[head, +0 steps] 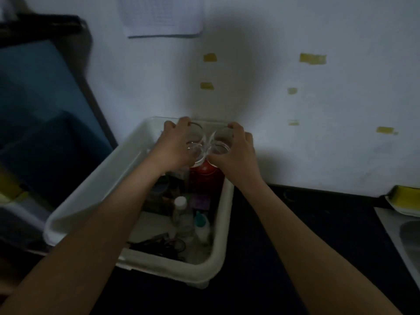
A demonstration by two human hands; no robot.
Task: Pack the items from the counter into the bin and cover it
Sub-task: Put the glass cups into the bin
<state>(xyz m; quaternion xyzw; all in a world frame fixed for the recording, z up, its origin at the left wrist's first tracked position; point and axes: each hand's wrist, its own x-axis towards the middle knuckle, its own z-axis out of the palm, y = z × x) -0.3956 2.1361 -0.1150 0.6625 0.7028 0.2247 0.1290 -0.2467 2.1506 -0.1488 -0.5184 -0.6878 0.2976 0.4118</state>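
You can read no text here; the paper sheet (161, 15) on the wall carries a printed grid too blurred to make out (possibly a table); the bottles in the bin (95, 192) show no legible labels.

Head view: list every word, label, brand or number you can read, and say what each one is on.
None can be read.
Paper sheet on the wall: faint grid or print, too blurred.
Yellow tape pieces: no writing visible.
Red container, clear bottle and small white bottle in the white bin: any labels too dark and blurred.
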